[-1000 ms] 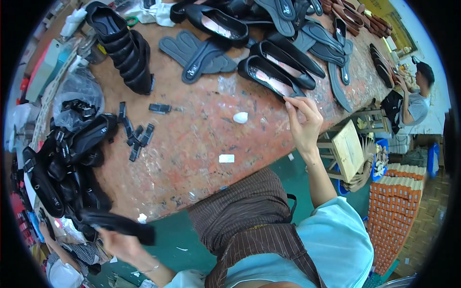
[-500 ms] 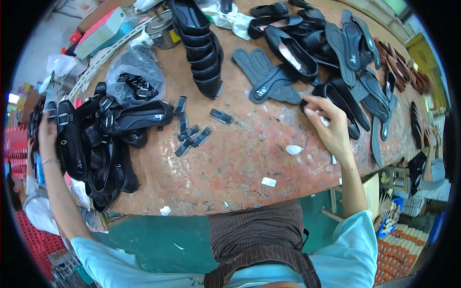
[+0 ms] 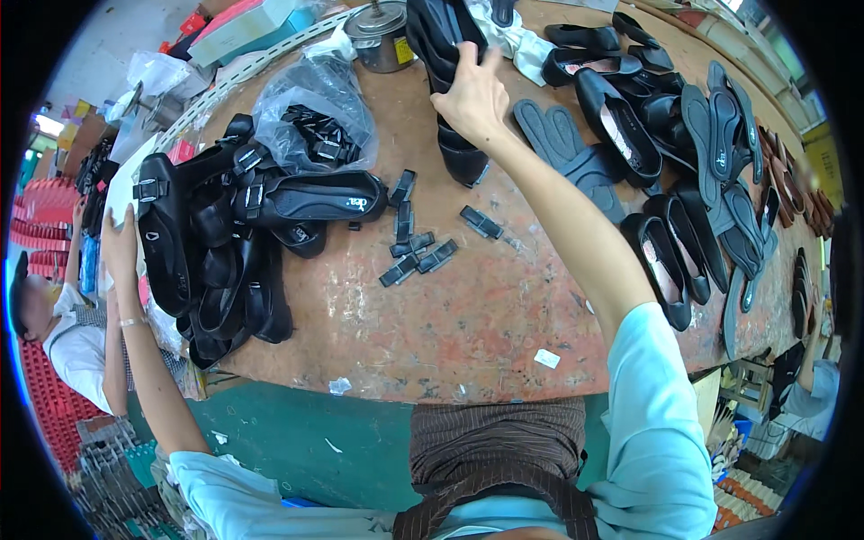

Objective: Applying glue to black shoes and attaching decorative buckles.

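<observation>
My right hand [image 3: 472, 101] reaches over a stack of nested black shoes [image 3: 463, 162] at the far middle of the table. Its fingers are apart, the thumb at the stack's left side; I cannot tell how firmly it touches. At the left edge my left hand [image 3: 120, 241], fingers stretched out, is beside a heap of black shoes with buckled straps [image 3: 166, 243]. A white flat-sided thing [image 3: 126, 184] shows behind those fingers. Several black buckled strap pieces [image 3: 402, 261] lie between the heap and the middle.
A clear plastic bag [image 3: 315, 112] holds more black pieces, with a lidded metal pot [image 3: 380, 36] behind it. Black pumps [image 3: 621, 126], grey insoles [image 3: 720, 126] and brown shoes [image 3: 783, 171] cover the right side. A person [image 3: 76, 333] is at the far left.
My right hand has left the black shoes on the right and moved left and away from me to the stack. My left hand stays beside the heap. The view has shifted left.
</observation>
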Tool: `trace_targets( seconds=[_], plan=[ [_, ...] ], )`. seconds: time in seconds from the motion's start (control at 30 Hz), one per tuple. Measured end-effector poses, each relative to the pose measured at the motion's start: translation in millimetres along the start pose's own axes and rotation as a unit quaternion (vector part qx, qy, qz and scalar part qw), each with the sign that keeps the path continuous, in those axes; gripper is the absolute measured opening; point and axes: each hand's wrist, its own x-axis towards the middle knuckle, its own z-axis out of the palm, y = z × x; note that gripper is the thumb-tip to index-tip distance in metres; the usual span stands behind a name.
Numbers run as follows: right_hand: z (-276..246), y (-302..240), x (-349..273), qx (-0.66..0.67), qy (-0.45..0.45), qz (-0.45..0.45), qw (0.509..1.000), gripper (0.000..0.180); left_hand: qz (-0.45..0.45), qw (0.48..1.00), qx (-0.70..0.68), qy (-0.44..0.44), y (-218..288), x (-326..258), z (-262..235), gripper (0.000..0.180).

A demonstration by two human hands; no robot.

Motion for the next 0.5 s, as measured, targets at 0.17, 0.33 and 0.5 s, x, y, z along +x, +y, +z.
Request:
trace_targets(
  seconds=[0.17, 0.33, 0.5],
  plan=[
    [0, 32, -7, 0.061, 0.13, 0.026, 0.989, 0.054, 0.176, 0.954, -0.171, 0.174, 153, -120, -62, 0.05],
    [-6, 39, -7, 0.173, 0.235, -0.013, 0.956, 0.052, 0.251, 0.935, -0.228, 0.108, 190, -197, -101, 0.053],
    [-78, 7, -14, 0.346, 0.229, -0.105, 0.904, 0.058, 0.123, 0.834, -0.533, -0.076, 201, -239, -113, 0.058]
  ],
)
